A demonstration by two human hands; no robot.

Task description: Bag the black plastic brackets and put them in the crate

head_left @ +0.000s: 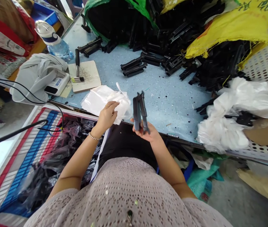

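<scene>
Blue table (162, 94) bears black plastic parts (134, 66), hammer (77, 67), white bags (101, 99)

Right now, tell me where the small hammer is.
In the head view, the small hammer lies on a pale square board at the table's far left, between the folded grey cloth and the black plastic parts, just below the water bottle.

A bare stretch of blue table (167, 97) is left open at the centre of the frame. It is hemmed in above by piled black plastic parts (171, 37), at right by crumpled white bags (228, 123), and at upper left by a hammer (77, 67) laid on a board (88, 78).
</scene>
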